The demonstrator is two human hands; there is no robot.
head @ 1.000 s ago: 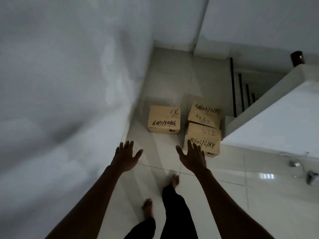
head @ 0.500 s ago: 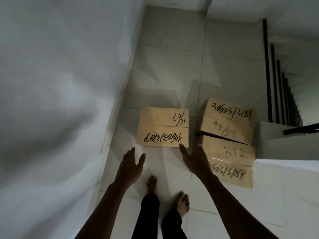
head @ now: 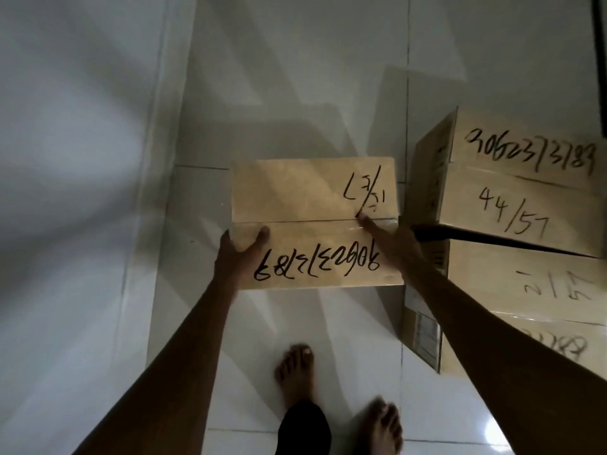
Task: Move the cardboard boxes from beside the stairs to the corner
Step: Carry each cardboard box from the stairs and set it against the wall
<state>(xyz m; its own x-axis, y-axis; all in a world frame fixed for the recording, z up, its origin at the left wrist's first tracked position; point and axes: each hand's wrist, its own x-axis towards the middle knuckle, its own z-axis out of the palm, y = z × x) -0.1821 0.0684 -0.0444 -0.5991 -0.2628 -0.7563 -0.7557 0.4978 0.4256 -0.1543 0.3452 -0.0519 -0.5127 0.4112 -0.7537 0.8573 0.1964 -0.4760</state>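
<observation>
On the white tiled floor (head: 345, 323), beside the wall (head: 72, 159), lies the near box (head: 312, 221), closed, its taped top marked in black ink, contents unseen; the left hand (head: 236, 257) clasps its left edge, thumb over the top, while the right hand (head: 391, 241) lies open-fingered across the top at its right edge, its grip on that side hidden. Just beside it to the right stand two more closed boxes, the far box (head: 519, 188) marked "44/57" and the right box (head: 525, 290), a dark gap between them. Bare feet (head: 295, 369) stand on the tiles below; a dark railing (head: 599, 60) shows at upper right.
</observation>
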